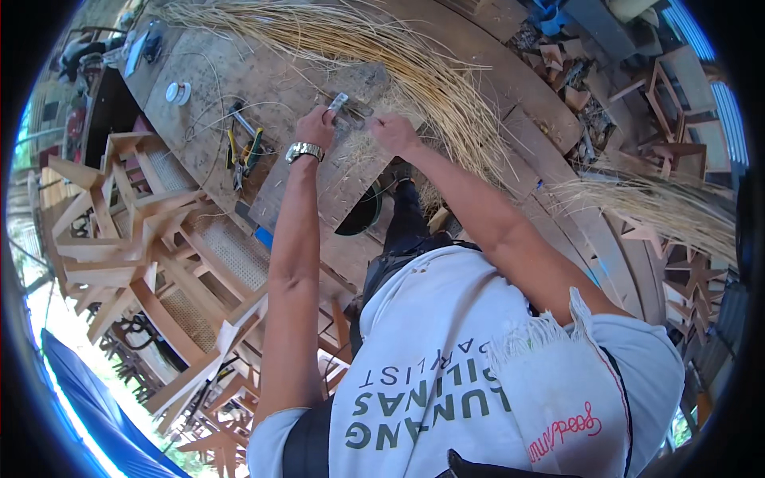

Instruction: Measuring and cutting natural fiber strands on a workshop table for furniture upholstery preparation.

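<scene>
Gripping a metal tool (339,101) with the left hand (315,127), upper centre; clenching the right hand (392,134), cannot tell on what. Mid-frame, a dark bucket (364,209), too shadowed to see into.

The left hand (316,126) was curled in a grip, the right hand (394,134) closed near its right side, both arms (296,239) extended.

Over left to wooden chair frames (163,319), heaped together; down to a blue tarp (100,402); across to wood offcuts (577,99), upper right!
</scene>
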